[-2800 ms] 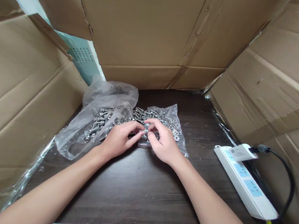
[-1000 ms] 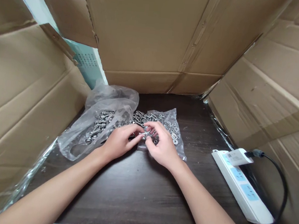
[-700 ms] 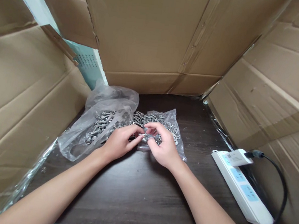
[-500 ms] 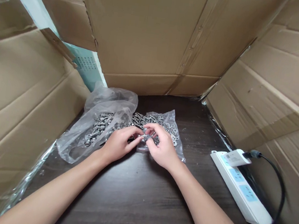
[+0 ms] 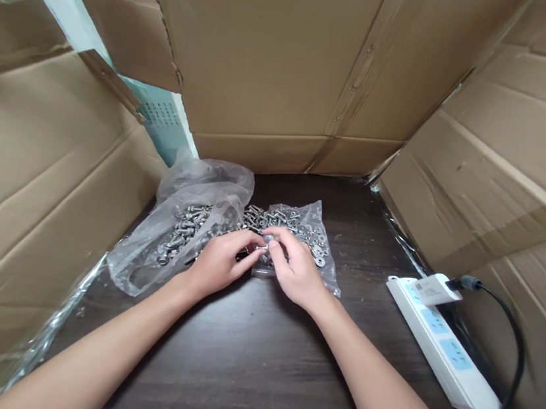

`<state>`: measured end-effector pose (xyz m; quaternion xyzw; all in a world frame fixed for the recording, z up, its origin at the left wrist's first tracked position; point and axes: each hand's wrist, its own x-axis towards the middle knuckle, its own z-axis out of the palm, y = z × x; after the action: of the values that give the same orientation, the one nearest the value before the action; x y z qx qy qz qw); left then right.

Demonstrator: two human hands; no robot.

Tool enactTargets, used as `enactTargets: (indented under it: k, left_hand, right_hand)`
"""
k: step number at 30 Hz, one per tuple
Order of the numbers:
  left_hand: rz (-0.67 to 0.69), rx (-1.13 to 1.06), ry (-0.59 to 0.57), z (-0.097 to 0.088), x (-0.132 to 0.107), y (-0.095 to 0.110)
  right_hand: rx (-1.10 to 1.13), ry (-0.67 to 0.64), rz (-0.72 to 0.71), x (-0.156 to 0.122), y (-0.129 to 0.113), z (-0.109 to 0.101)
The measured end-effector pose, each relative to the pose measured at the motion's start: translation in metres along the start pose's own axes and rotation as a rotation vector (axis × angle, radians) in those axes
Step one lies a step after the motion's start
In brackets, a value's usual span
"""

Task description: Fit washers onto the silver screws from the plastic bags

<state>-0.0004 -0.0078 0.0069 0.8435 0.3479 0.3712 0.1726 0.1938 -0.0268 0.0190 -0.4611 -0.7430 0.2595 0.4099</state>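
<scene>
In the head view, my left hand (image 5: 219,259) pinched a small metal piece (image 5: 263,248), probably a bolt, in a narrow grip between thumb and fingers. My right hand (image 5: 297,268) came in from the other side, thumb and forefinger drawn close at the piece's far end; whether they gripped a 2nd part there, I could not tell. The piece sat sideways above the near edge of the right bag (image 5: 315,215), where washers (image 5: 320,261) lay. Bolts (image 5: 183,228) showed within the left bag (image 5: 132,265). As I judged it, the left pinch had to be steady while the right fingertips did the fine work lightly, in line with the piece. Working low seemed wise, so anything dropped would land on plastic, not roll across the desk (image 5: 236,346).
</scene>
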Motion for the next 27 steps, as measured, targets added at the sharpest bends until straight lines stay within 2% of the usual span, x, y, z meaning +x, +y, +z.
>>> enactTargets:
  k: [8,14,19,27]
  left_hand:
    - [0.015,-0.008,0.004,-0.0004,0.0000,-0.0003]
    - [0.039,-0.023,-0.004,-0.0001,0.0005,0.0004]
    - [0.043,-0.022,0.004,-0.0012,0.0015,-0.0010]
    - [0.043,-0.019,0.031,-0.0018,0.0008,-0.0015]
  right_hand:
    - [0.018,0.014,-0.060,0.0003,0.0002,0.0005]
    - [0.022,-0.028,-0.004,0.0007,0.0014,0.0012]
    - [0.013,-0.030,-0.039,0.0010,0.0023,0.0010]
    - [0.016,0.028,-0.101,0.0003,0.0012,-0.0010]
